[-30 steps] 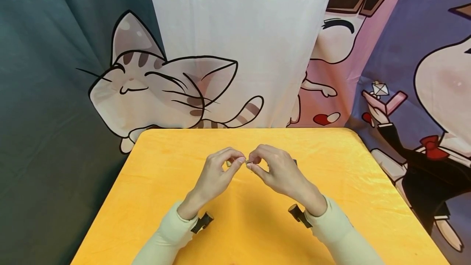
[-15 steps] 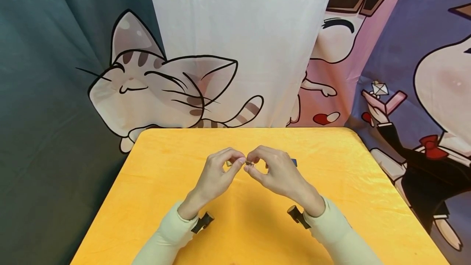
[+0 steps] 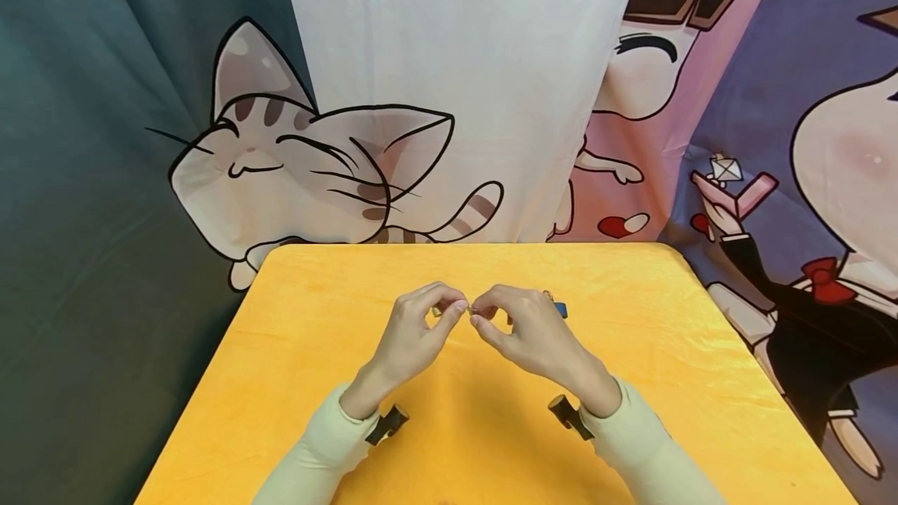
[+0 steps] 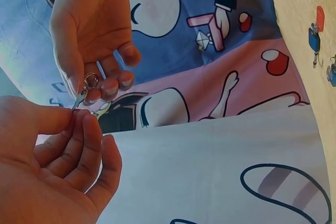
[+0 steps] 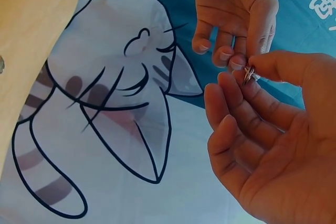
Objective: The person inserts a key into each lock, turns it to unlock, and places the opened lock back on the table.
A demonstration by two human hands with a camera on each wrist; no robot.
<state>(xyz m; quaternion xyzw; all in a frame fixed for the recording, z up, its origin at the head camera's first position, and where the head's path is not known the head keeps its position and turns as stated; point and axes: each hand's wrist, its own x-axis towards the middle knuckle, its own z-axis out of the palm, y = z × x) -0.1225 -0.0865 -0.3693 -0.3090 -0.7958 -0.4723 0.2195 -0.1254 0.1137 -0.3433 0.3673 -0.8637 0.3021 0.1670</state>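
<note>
In the head view my left hand (image 3: 415, 333) and right hand (image 3: 532, 327) meet fingertip to fingertip above the yellow table. Thumb and forefinger of the left hand pinch a slim silvery metal piece (image 4: 80, 99), seen in the left wrist view. Touching its upper end is a small metal ring (image 4: 91, 80), held at the fingertips of the right hand. From the right wrist the ring (image 5: 249, 74) shows between the right thumb and forefinger, seen nearly edge-on. Fingertips partly hide both small pieces.
A blue-headed key (image 4: 314, 41) with a red tag (image 4: 320, 18) lies on the yellow tabletop (image 3: 316, 380); another blue-headed piece (image 4: 332, 73) sits near it. Part of a blue item (image 3: 560, 309) shows behind the right hand. Printed cloth (image 3: 491, 61) hangs behind the table.
The right fingertips shift slightly, and the metal ring, plainer half a second ago, is now mostly covered in the head view. More of the blue item shows beyond the right hand. The left hand stays put.
</note>
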